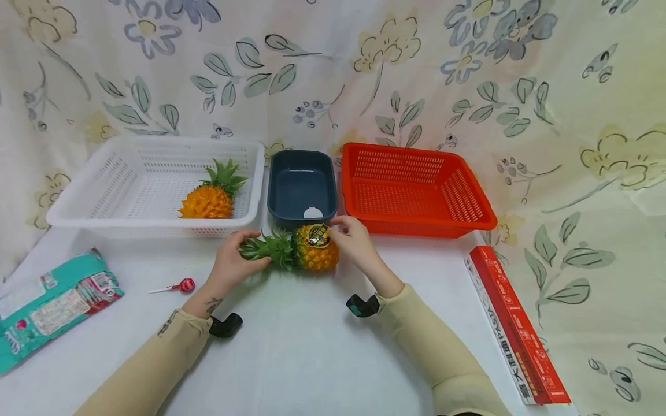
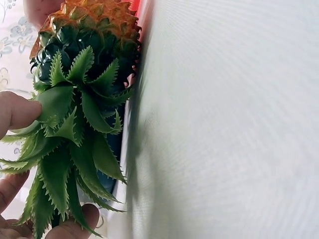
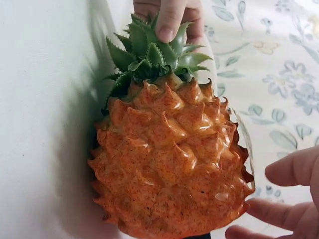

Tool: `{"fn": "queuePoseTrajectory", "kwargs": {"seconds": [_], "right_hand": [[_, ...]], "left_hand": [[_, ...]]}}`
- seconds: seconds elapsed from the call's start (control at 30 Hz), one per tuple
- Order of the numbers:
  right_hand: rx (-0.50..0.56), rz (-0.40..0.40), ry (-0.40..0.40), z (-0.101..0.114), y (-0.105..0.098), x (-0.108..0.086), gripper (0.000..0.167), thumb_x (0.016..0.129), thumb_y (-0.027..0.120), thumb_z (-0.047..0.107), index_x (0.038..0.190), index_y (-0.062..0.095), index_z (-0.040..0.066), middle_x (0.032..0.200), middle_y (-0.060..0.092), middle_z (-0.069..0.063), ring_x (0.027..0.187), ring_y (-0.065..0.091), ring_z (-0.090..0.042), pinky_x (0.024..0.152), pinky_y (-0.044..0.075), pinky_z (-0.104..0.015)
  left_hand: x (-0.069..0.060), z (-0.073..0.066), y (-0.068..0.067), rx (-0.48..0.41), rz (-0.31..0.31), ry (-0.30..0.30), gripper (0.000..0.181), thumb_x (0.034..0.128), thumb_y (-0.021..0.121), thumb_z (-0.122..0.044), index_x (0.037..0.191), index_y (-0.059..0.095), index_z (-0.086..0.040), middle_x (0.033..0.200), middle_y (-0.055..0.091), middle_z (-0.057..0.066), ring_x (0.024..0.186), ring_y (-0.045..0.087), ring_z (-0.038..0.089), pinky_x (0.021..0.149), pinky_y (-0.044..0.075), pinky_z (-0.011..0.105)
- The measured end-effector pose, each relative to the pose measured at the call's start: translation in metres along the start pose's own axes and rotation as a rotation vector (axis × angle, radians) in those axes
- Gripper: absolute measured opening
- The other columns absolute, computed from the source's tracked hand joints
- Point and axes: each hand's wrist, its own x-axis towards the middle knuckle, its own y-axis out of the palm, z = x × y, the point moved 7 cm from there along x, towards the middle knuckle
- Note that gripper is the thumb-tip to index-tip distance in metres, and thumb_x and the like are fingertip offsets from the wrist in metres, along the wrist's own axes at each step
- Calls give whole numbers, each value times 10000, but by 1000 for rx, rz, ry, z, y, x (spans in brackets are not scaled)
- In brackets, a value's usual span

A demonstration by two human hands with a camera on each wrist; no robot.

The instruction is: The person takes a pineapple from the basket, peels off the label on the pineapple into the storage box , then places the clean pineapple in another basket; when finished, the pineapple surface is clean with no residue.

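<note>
A toy-like pineapple (image 1: 316, 257), orange with green leaves, lies on its side on the table in front of the dark blue bin. A round black-and-gold label (image 1: 318, 236) shows on its body. My left hand (image 1: 232, 260) grips the leafy crown (image 2: 75, 129), thumb on one side and fingers on the other. At the body's far end is my right hand (image 1: 355, 240), with thumb and fingers apart. In the right wrist view a fingertip (image 3: 259, 208) meets or nearly meets the spiky skin (image 3: 169, 164).
A white basket (image 1: 156, 224) holds another pineapple (image 1: 208, 201). The dark blue bin (image 1: 302, 218) and red basket (image 1: 416, 224) stand beside it. A lollipop (image 1: 186, 285) and teal packet (image 1: 57, 306) lie left, a red pasta box (image 1: 520, 329) right.
</note>
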Motion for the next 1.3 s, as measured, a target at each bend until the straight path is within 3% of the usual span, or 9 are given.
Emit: {"fn": "queuePoseTrajectory", "kwargs": {"seconds": [0.17, 0.33, 0.53, 0.77, 0.87, 1.07, 1.3], "right_hand": [[-50, -29, -24, 3, 3, 5, 210, 839, 589, 150, 1012, 653, 51, 1041, 613, -103, 813, 486, -206, 672, 438, -279], [-85, -43, -44, 5, 4, 9, 119, 823, 615, 141, 910, 655, 72, 843, 604, -82, 580, 409, -150, 495, 339, -227], [-92, -22, -20, 8, 3, 10, 120, 824, 604, 141, 904, 658, 69, 753, 575, -88, 575, 427, -166, 467, 334, -229], [-98, -80, -66, 13, 1, 8, 52, 810, 608, 105, 844, 629, 71, 906, 617, -79, 571, 417, -167, 493, 344, -223], [-104, -120, -161, 22, -1, 3, 30, 801, 604, 84, 790, 617, 60, 999, 642, -85, 605, 465, -201, 514, 353, -247], [-167, -168, -456, 41, -2, -12, 96, 786, 607, 30, 702, 584, 69, 1033, 650, -100, 951, 571, -247, 733, 470, -338], [-217, -181, -830, 49, 2, -37, 79, 746, 608, -4, 701, 590, 58, 983, 638, -129, 972, 538, -246, 837, 477, -360]], "left_hand": [[0, 2, 2, 10, -1, 5, 556, 701, 786, -83, 1194, 546, 8, 1204, 541, 205, 1126, 475, 358, 952, 390, 492], [0, 4, 2, 8, 4, -18, 559, 708, 782, -81, 1205, 539, -3, 1164, 545, 195, 1049, 503, 335, 893, 429, 472], [1, 4, 2, 11, 5, -16, 557, 709, 783, -83, 1205, 541, -3, 1184, 542, 194, 1079, 491, 336, 913, 418, 480], [0, 5, 3, 15, 11, -20, 550, 716, 779, -87, 1205, 540, -6, 1149, 545, 193, 1037, 502, 330, 880, 432, 469], [1, 6, 2, 16, 10, -23, 549, 713, 779, -87, 1203, 542, -11, 1157, 547, 188, 1045, 504, 327, 886, 432, 470], [1, 6, 2, 19, 9, -25, 550, 713, 779, -90, 1203, 542, -12, 1181, 539, 193, 1076, 495, 335, 907, 420, 485], [0, 7, 2, 12, 16, -48, 561, 716, 780, -106, 1214, 534, -21, 1219, 515, 196, 1107, 483, 345, 919, 409, 496]]}}
